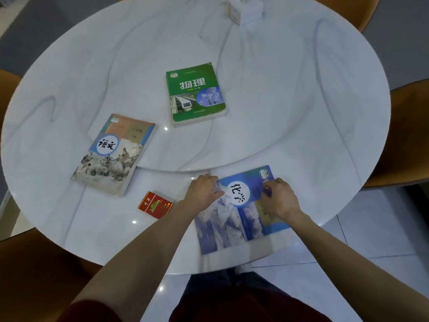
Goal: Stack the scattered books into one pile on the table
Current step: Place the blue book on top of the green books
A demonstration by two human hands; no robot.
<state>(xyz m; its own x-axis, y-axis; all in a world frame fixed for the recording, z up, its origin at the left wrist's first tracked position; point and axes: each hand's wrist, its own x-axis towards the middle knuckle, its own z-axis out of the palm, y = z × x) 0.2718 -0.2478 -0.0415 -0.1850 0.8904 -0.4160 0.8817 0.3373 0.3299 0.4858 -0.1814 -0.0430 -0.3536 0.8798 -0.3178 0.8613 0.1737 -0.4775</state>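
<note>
Three books lie apart on the round white marble table [290, 94]. A green book [196, 94] sits near the middle. A grey-and-blue book with an ink landscape [113, 154] lies at the left, partly over the edge of the raised turntable. A blue book with clouds [241, 212] lies at the near edge. My left hand [202, 190] grips the blue book's left edge, thumb on the cover. My right hand [279, 197] holds its right edge near the top, fingers curled on the cover.
A small red box [155, 204] lies on the table just left of my left forearm. A white tissue box [245, 9] stands at the far edge. Brown chairs [404, 135] surround the table on the left, right and far side.
</note>
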